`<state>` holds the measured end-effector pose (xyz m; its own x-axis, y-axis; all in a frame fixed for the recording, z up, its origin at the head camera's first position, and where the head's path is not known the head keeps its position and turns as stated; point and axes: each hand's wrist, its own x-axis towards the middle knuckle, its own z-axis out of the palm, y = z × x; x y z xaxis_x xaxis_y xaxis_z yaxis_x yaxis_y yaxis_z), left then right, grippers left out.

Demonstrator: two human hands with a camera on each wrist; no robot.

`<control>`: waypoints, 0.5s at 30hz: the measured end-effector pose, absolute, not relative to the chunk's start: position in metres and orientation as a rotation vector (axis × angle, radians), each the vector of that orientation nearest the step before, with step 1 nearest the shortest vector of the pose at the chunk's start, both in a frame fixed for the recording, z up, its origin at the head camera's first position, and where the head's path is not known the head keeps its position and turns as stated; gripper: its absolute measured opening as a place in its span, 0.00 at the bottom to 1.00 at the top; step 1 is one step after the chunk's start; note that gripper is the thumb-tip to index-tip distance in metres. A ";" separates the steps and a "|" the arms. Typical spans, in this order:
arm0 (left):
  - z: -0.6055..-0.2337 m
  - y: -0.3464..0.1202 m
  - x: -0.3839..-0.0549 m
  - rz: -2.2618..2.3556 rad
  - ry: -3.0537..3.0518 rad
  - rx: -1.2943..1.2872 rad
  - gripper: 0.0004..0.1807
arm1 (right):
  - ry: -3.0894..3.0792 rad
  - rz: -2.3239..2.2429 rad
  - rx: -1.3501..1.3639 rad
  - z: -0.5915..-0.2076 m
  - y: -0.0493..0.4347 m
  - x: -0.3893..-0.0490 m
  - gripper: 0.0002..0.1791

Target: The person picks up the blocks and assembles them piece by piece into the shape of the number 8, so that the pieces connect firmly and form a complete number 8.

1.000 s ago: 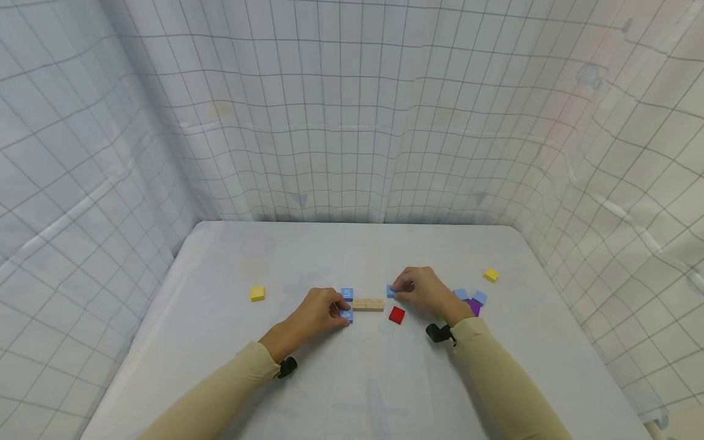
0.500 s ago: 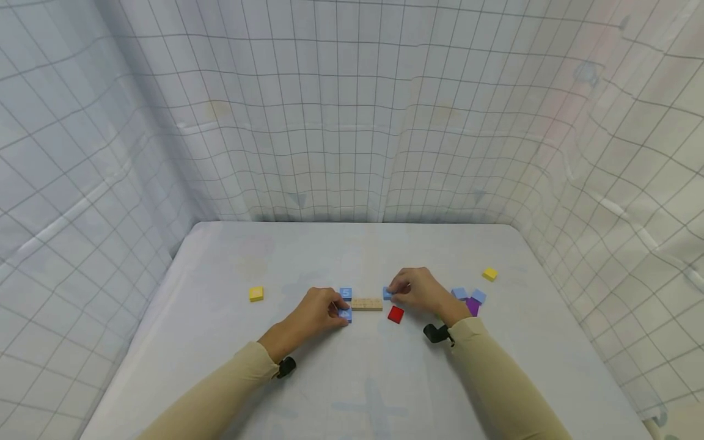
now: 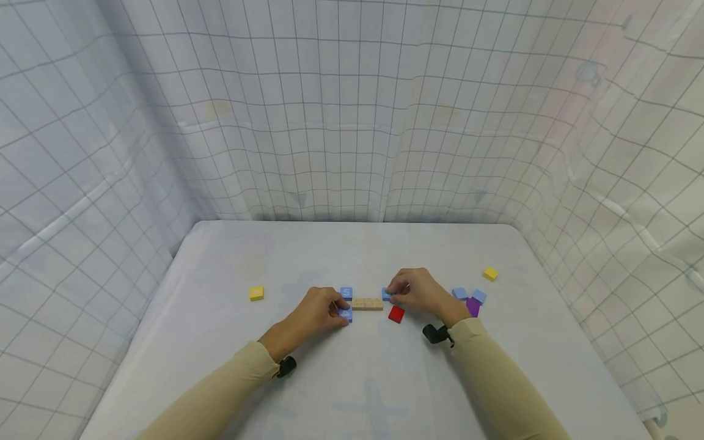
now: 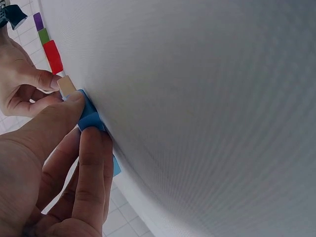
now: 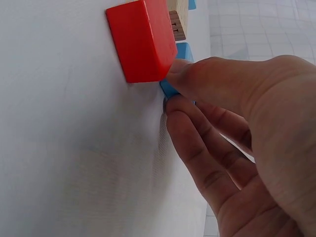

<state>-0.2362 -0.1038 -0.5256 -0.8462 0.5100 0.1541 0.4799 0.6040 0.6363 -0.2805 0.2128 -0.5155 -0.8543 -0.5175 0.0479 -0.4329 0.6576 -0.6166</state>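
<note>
My left hand (image 3: pixel 318 310) pinches a blue number block (image 3: pixel 346 315) on the table, beside the left end of a pale wooden block (image 3: pixel 367 304). Just behind that sits a second blue block (image 3: pixel 346 293) marked like a 5 or S. Thumb and fingers of my right hand (image 3: pixel 419 292) hold another blue block (image 3: pixel 386 294) near the wooden block's far right corner; the hand covers part of it. A red block (image 3: pixel 396 314) lies in front of the right fingertips, and looms close beside the thumb in the right wrist view.
A yellow block (image 3: pixel 256 293) lies to the left, another yellow block (image 3: pixel 491 274) at the far right. Beyond the right wrist are two blue blocks (image 3: pixel 459 294) and a purple block (image 3: pixel 472 307). A green block (image 4: pixel 43 36) shows in the left wrist view.
My right hand has slid its blue block slightly left, closer to the wooden block. The left hand has stayed in place on its block.
</note>
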 end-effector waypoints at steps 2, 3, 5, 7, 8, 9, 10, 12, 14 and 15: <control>-0.534 -0.105 -0.241 1.102 2.774 0.882 0.12 | 2.732 -0.964 -0.771 -0.515 0.212 -0.280 0.06; -0.542 -0.107 -0.244 1.104 2.780 0.904 0.12 | 2.728 -0.963 -0.770 -0.515 0.212 -0.280 0.06; -0.552 -0.109 -0.249 1.124 2.783 0.947 0.13 | 2.723 -0.964 -0.768 -0.515 0.212 -0.281 0.06; -0.556 -0.110 -0.251 1.126 2.783 0.964 0.13 | 2.722 -0.962 -0.769 -0.515 0.212 -0.281 0.06; -0.561 -0.111 -0.253 1.119 2.794 0.985 0.12 | 2.722 -0.962 -0.771 -0.515 0.212 -0.281 0.06; -0.555 -0.110 -0.250 1.129 2.780 0.971 0.12 | 2.721 -0.961 -0.772 -0.515 0.212 -0.281 0.05; -0.548 -0.109 -0.247 1.135 2.771 0.950 0.12 | 2.722 -0.960 -0.769 -0.515 0.212 -0.281 0.06; -0.538 -0.107 -0.242 1.123 2.767 0.910 0.12 | 2.725 -0.956 -0.771 -0.515 0.212 -0.281 0.06; -0.532 -0.106 -0.239 1.101 2.767 0.878 0.12 | 2.729 -0.953 -0.771 -0.515 0.212 -0.280 0.06; -0.525 -0.104 -0.235 1.094 2.760 0.843 0.12 | 2.732 -0.948 -0.771 -0.514 0.211 -0.280 0.06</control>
<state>-0.2354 -0.1043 -0.5250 -0.8493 0.5079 0.1436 0.4684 0.5998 0.6487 -0.2802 0.2115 -0.5144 -0.8570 -0.5146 0.0268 -0.4205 0.6683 -0.6136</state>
